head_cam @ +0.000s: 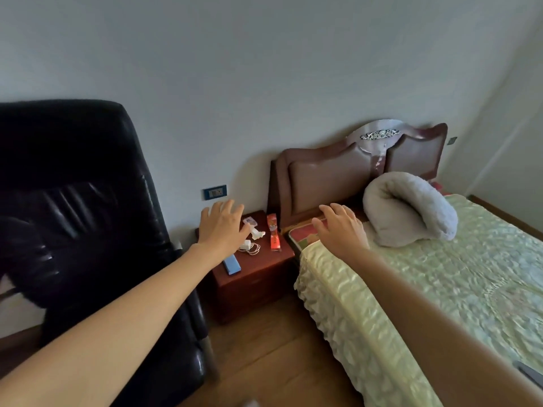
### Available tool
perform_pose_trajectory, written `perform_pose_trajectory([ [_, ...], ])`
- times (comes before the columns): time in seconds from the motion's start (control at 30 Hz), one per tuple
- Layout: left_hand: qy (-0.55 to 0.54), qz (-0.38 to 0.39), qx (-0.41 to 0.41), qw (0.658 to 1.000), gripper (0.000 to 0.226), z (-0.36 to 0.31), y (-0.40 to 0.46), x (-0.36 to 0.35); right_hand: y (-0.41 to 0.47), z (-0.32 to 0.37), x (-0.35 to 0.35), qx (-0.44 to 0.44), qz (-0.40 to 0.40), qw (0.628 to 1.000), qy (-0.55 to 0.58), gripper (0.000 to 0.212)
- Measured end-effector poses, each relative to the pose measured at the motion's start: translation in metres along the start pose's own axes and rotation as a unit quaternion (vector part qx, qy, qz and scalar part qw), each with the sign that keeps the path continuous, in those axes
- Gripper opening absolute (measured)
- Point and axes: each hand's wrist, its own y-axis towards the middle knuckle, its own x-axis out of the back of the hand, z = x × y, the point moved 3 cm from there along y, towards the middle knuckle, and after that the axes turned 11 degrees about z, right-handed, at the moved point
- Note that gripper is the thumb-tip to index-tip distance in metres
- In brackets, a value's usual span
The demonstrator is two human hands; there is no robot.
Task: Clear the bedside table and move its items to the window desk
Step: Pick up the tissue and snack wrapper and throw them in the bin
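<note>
A dark red wooden bedside table [258, 274] stands between a black chair and the bed. On it lie a blue flat box [232, 264], a white charger with coiled cable [249, 247], a small pink card [249, 221], a white crumpled item [258, 234] and two red-orange packets [273, 232]. My left hand [223, 227] is stretched out over the table's left side, fingers spread, holding nothing. Off to the right, my right hand [340, 227] hovers over the bed's corner, also spread and empty.
A black leather office chair [88, 215] fills the left side close to the table. The bed [426, 289] with a pale green cover, a rolled white blanket [411, 210] and a brown headboard [338, 171] lies to the right. Wooden floor [264, 348] runs between them.
</note>
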Motion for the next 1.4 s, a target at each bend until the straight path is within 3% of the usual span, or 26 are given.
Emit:
perform_pose_trajectory([
  [0.5, -0.015, 0.046, 0.039, 0.998, 0.047, 0.038, 0.176, -0.082, 0.209, -0.016, -0.085, 0.039, 0.068, 0.997, 0.009, 0.048],
  [0.93, -0.071, 0.097, 0.113, 0.986, 0.047, 0.033, 0.339, -0.186, 0.406, -0.076, -0.179, 0.090, 0.152, 0.984, -0.006, 0.046],
  [1.2, -0.097, 0.140, 0.131, 0.977, 0.046, 0.040, 0.402, -0.268, 0.464, -0.097, -0.262, 0.113, 0.211, 0.971, -0.012, 0.046],
  [1.4, -0.106, 0.171, 0.116, 0.973, 0.052, 0.058, 0.444, -0.353, 0.487, -0.114, -0.344, 0.082, 0.223, 0.971, 0.021, 0.044],
])
